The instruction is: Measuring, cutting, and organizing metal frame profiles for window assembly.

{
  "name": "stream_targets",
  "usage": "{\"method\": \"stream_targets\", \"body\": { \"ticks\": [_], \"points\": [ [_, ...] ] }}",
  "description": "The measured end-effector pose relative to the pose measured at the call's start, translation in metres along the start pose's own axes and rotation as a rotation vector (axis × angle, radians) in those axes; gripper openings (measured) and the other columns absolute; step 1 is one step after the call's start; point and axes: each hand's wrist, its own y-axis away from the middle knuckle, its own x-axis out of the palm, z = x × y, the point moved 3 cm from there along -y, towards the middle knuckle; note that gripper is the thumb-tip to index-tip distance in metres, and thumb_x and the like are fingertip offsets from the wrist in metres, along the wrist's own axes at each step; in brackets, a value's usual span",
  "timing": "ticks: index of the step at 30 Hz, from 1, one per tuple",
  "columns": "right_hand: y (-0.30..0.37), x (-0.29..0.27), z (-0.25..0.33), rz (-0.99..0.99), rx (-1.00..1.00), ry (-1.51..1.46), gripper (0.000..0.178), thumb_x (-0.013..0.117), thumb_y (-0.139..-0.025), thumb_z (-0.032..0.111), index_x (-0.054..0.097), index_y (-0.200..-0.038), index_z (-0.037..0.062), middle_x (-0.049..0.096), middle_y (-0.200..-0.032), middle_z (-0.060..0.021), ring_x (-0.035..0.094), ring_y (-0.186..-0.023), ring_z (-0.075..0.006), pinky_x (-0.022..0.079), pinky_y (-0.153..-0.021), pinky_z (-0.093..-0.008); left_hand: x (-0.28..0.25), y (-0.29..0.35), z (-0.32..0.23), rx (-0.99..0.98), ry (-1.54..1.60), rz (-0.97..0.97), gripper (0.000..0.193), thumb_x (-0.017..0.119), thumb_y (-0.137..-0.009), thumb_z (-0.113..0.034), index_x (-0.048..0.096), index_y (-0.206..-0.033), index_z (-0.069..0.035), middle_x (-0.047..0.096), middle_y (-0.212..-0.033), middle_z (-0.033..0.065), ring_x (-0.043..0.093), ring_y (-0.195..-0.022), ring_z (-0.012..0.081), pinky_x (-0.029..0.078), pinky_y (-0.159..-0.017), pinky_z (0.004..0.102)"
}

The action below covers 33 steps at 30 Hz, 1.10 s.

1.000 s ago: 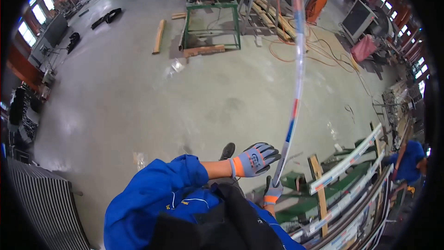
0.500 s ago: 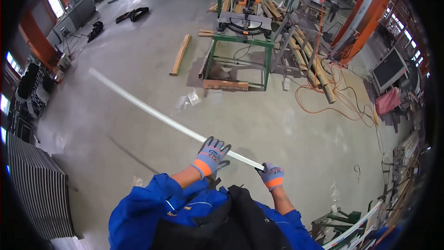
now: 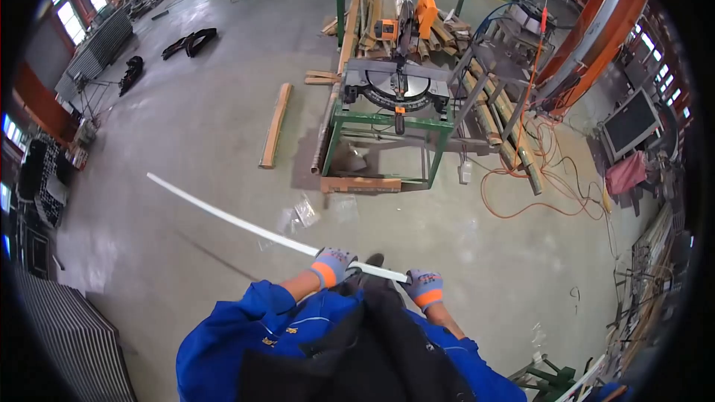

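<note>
A long, thin white strip (image 3: 231, 219) is held in front of my body, its far end reaching out to the left above the floor. My left hand (image 3: 334, 264), in a grey glove with an orange cuff, is closed round it some way in from the right end. At that right end my right hand (image 3: 425, 286), gloved alike, grips the strip's tip. Ahead of me a mitre saw (image 3: 395, 85) with orange parts stands on a green metal frame (image 3: 436, 152).
Wooden boards (image 3: 276, 126) lie on the floor left of the saw stand, with clear plastic bags (image 3: 305, 211) nearer me. To the right are an orange hose (image 3: 506, 214), long wrapped bars (image 3: 532, 171) and an orange column (image 3: 596, 37). Stacked grey panels (image 3: 71, 327) stand at lower left.
The saw stand now appears larger and nearer. Both hands and the strip have come in closer to my body, and a shoe shows beneath the strip.
</note>
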Motion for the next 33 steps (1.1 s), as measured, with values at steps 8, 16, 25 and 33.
{"method": "stream_targets", "body": {
  "ticks": [8,16,25,33],
  "points": [
    [-0.203,-0.02,-0.026,-0.03,-0.057,-0.001,0.03,0.065,-0.08,0.046,0.066,-0.086,0.0167,0.066,-0.08,-0.0101,0.065,-0.073,-0.0297,0.048,-0.063,-0.0432,-0.117,-0.145,0.092,-0.067,-0.204,0.156,0.057,0.036,-0.093,-0.061,0.056,-0.127,-0.02,0.064,-0.114,0.0128,0.062,-0.102,0.0295,0.049,-0.081,0.0415],
    [-0.33,-0.095,-0.172,-0.273,0.423,-0.251,0.039,0.067,-0.081,0.045,0.064,-0.104,0.0137,0.069,-0.092,-0.0102,0.066,-0.083,-0.0294,0.05,-0.078,-0.0414,-0.239,-0.264,0.25,-0.166,-0.064,-0.049,0.06,0.036,-0.09,-0.067,0.064,-0.114,-0.019,0.065,-0.112,0.0172,0.063,-0.102,0.0338,0.05,-0.083,0.043],
    [-0.52,-0.359,-0.2,-0.843,0.32,-0.438,0.028,0.065,-0.09,0.021,0.066,-0.107,-0.0003,0.07,-0.092,-0.0093,0.064,-0.083,-0.0147,0.05,-0.078,-0.0284,-0.345,-0.468,0.434,-0.295,0.053,-0.073,0.066,0.045,-0.086,-0.066,0.065,-0.113,-0.009,0.066,-0.109,0.0211,0.062,-0.103,0.0387,0.048,-0.09,0.0465],
    [-0.765,-0.478,-0.07,-0.599,0.22,0.278,0.04,0.056,-0.09,0.036,0.069,-0.097,-0.0019,0.069,-0.093,-0.0227,0.067,-0.088,-0.0329,0.051,-0.078,-0.0414,-0.385,-0.558,0.456,-0.36,0.088,0.029,0.078,0.042,-0.085,-0.07,0.062,-0.119,-0.002,0.062,-0.119,0.0216,0.059,-0.109,0.0403,0.048,-0.092,0.0457]
  ]
}}
